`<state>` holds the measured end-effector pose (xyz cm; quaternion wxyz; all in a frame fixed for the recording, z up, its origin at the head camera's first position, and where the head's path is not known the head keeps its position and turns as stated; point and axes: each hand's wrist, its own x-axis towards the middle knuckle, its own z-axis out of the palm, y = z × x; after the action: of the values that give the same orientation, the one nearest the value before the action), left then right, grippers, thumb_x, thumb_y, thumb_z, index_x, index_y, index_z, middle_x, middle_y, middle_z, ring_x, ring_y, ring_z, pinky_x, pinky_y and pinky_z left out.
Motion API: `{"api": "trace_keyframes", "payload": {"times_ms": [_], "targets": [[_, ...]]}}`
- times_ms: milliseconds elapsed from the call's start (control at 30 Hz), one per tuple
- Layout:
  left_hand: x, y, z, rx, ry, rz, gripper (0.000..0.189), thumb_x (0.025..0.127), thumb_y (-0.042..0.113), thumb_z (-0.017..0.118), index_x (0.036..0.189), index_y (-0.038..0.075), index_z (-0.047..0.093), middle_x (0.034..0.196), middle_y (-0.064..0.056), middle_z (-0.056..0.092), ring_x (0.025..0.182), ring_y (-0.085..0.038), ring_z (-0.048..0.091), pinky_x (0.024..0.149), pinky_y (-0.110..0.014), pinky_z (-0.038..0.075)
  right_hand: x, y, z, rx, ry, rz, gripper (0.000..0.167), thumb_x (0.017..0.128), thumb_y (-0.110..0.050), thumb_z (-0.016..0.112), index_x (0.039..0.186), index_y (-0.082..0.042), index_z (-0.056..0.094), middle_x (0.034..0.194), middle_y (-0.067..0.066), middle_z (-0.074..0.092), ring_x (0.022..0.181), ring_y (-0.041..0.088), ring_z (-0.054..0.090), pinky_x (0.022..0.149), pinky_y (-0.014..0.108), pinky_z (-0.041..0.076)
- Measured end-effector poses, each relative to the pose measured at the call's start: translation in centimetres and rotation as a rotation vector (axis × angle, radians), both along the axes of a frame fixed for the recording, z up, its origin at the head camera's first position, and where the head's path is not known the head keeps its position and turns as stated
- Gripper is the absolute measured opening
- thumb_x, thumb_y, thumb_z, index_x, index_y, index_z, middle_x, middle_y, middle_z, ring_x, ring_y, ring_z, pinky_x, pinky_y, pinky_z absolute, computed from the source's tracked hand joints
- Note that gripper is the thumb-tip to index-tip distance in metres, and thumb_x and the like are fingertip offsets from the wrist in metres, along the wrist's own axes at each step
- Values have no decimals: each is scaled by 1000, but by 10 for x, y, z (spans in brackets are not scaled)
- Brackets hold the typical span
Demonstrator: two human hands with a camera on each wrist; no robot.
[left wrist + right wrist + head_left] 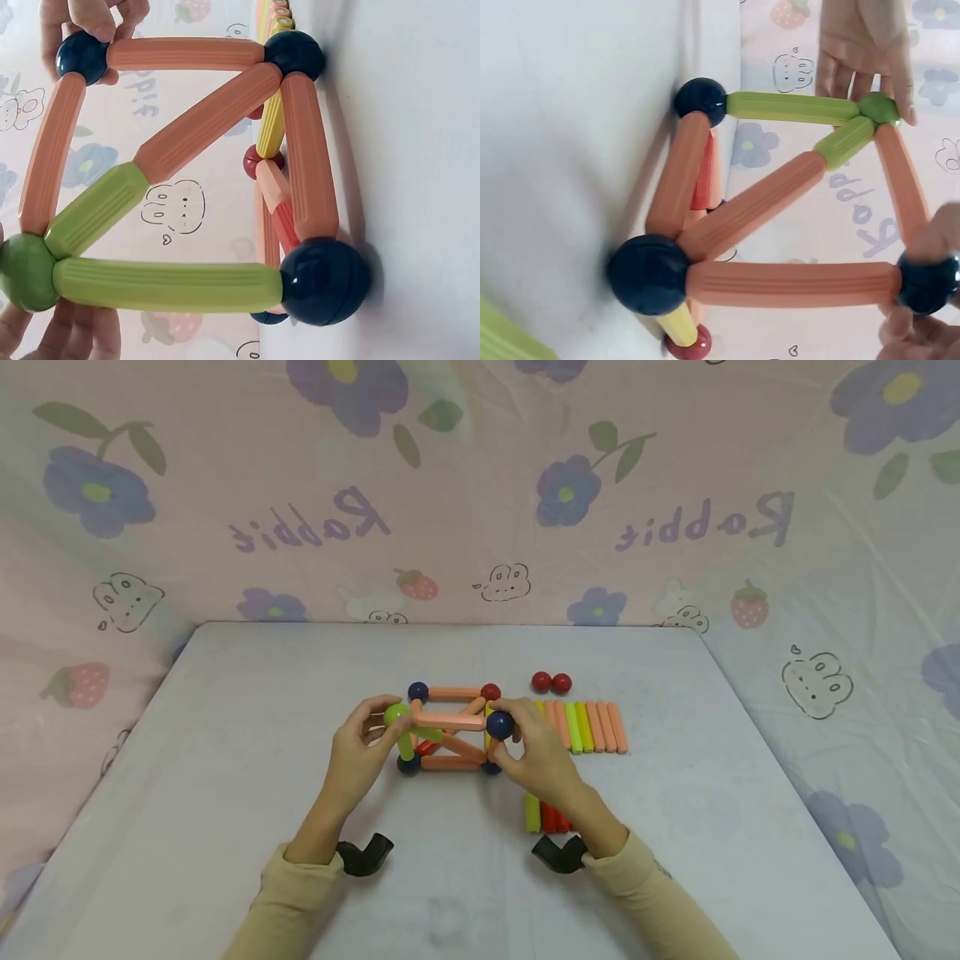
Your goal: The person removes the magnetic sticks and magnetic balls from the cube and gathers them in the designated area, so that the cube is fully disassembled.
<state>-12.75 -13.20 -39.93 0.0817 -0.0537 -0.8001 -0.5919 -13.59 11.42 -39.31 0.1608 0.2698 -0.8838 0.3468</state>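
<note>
A frame of toy building rods and balls stands on the table in front of me. My left hand (357,747) grips the green ball (397,717) at its raised left corner. With thumb and fingers, my right hand (546,758) pinches the dark blue ball (500,724) at the raised right corner. An orange rod (450,721) joins these two balls. In the left wrist view a green upright rod (169,285) runs from the green ball to a lower dark blue ball (325,281). A half-green, half-orange diagonal (206,124) crosses this front face.
Two red balls (551,682) lie behind the right hand. A row of loose orange, green and yellow rods (585,727) lies to the right, with more green and red rods (548,816) partly under the right forearm. A patterned curtain (465,485) hangs behind the table (187,793).
</note>
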Motion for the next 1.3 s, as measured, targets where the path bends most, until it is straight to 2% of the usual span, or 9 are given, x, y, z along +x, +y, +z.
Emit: {"api": "trace_keyframes", "payload": {"times_ms": [100, 200, 400, 567, 700, 833, 1100, 1167, 1300], "targets": [[1, -4, 1, -30, -7, -30, 39, 92, 22, 65, 125, 4, 54, 123, -11, 60, 102, 7, 55, 89, -4, 47, 2, -2, 4, 10, -28, 1, 40, 85, -10, 70, 123, -6, 57, 102, 10, 58, 69, 10, 47, 57, 16, 43], [2, -7, 2, -42, 5, -65, 37, 91, 19, 67, 121, 2, 54, 119, -12, 61, 101, 7, 55, 89, -5, 48, 1, -3, 7, 14, -68, 10, 31, 88, -17, 69, 117, -8, 63, 103, 10, 59, 68, 10, 47, 55, 14, 43], [3, -10, 6, -57, 31, -111, 35, 89, 14, 69, 118, 1, 55, 117, -14, 61, 98, 7, 55, 87, -7, 49, -7, 0, 7, -35, -115, 108, 21, 88, -10, 68, 107, -3, 62, 95, 12, 63, 71, 12, 53, 59, 18, 51], [2, -11, 7, -58, 33, -120, 35, 89, 12, 69, 118, 0, 55, 118, -14, 61, 98, 7, 55, 87, -6, 49, -10, 2, 7, -72, -150, 159, 20, 86, -4, 67, 103, -1, 56, 87, 13, 64, 66, 10, 54, 54, 15, 51], [0, -11, 6, -38, 38, -130, 36, 88, 11, 69, 118, -2, 54, 117, -15, 61, 98, 7, 55, 87, -7, 49, -12, 2, 8, -144, -178, 148, 18, 84, 1, 64, 96, -1, 51, 81, 15, 63, 63, 10, 55, 53, 13, 50], [-1, -11, 5, -30, 41, -133, 37, 88, 11, 69, 119, -3, 54, 117, -15, 61, 98, 7, 56, 88, -7, 49, -14, 4, 10, -200, -180, 127, 19, 81, 4, 64, 93, 0, 50, 81, 16, 61, 68, 16, 59, 60, 15, 53], [0, -12, 5, -21, 33, -138, 37, 88, 10, 69, 119, -3, 54, 117, -16, 61, 98, 6, 56, 88, -7, 49, -14, 14, 8, -152, -147, 43, 23, 82, -4, 73, 99, 0, 57, 95, 19, 65, 86, 25, 63, 74, 32, 62], [0, -12, 5, -19, 30, -139, 38, 88, 11, 69, 119, -4, 53, 117, -16, 60, 98, 6, 55, 88, -6, 49, -16, 20, 6, -156, -176, 39, 25, 82, -5, 74, 100, 0, 58, 97, 19, 65, 87, 25, 63, 73, 29, 62], [0, -13, 5, -21, 21, -134, 38, 88, 11, 69, 120, -4, 53, 118, -16, 60, 98, 6, 55, 88, -6, 48, -22, 33, -2, -220, -301, 48, 28, 82, -2, 73, 104, 2, 57, 103, 22, 62, 88, 24, 59, 69, 16, 56]]}}
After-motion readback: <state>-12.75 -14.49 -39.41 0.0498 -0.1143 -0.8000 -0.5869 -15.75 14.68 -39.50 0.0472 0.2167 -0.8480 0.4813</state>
